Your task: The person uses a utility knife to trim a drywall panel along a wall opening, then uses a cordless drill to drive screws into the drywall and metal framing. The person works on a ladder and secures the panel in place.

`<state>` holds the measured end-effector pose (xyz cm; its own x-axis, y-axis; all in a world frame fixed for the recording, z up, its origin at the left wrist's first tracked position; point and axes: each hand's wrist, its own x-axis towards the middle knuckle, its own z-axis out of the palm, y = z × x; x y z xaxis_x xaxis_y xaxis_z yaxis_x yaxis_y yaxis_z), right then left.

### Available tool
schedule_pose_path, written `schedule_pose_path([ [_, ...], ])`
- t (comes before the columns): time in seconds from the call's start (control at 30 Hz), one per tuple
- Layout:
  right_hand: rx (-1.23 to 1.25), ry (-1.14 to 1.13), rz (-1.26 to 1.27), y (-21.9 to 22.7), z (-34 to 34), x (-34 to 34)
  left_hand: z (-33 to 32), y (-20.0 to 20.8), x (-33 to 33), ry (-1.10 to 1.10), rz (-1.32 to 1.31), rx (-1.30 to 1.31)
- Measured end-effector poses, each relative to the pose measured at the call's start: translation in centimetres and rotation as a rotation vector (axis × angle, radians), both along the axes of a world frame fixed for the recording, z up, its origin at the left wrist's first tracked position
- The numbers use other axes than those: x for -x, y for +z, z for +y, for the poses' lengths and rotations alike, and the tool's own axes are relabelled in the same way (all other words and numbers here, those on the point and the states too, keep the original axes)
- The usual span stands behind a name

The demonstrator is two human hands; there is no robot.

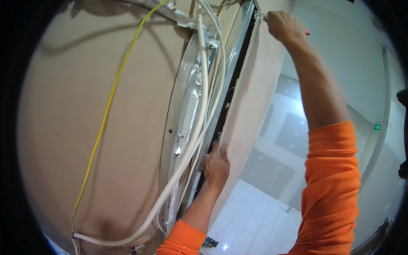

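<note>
Orange sleeve up, we likely trimmed the panel.
Right grip clenched a tool, left grip unclear; next likely needed steadiness.

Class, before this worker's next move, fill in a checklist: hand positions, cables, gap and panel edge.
1. Left hand placed at the edge of the wall panel: ok.
2. Right hand's hold: cannot tell; it is high by the panel's edge, and a red tip shows beyond it.
3. White cables off both hands: ok; they run to the left of them.
4. Yellow cable out of the way: ok; it hangs far left.
5. Gap between metal stud and panel closed: not ok; it shows open and dark.
6. Inside of the gap free of wires: cannot tell; too dark.
</note>
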<state>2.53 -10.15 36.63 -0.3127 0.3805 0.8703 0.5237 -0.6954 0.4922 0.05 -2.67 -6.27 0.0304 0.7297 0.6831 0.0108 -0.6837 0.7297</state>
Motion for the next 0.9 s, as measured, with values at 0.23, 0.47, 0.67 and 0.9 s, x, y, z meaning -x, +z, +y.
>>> schedule_pose_path([
  [0.23, -0.042, 0.055, 0.107, -1.3, -2.1, 0.6, -1.0, 0.7, 0.9, -0.025, 0.015, 0.040],
  [0.47, -0.062, 0.094, 0.161, -2.6, -2.8, -1.1, -0.2, 0.6, 0.5, 0.005, 0.060, 0.091],
  [0.67, -0.010, 0.188, 0.182, -1.9, -5.1, -2.7, -0.3, 0.5, 0.1, 0.020, 0.081, 0.121],
  [0.9, 0.121, 0.208, 0.063, 1.0, -4.4, -0.7, -0.6, 0.6, 0.2, 0.032, 0.069, 0.089],
])
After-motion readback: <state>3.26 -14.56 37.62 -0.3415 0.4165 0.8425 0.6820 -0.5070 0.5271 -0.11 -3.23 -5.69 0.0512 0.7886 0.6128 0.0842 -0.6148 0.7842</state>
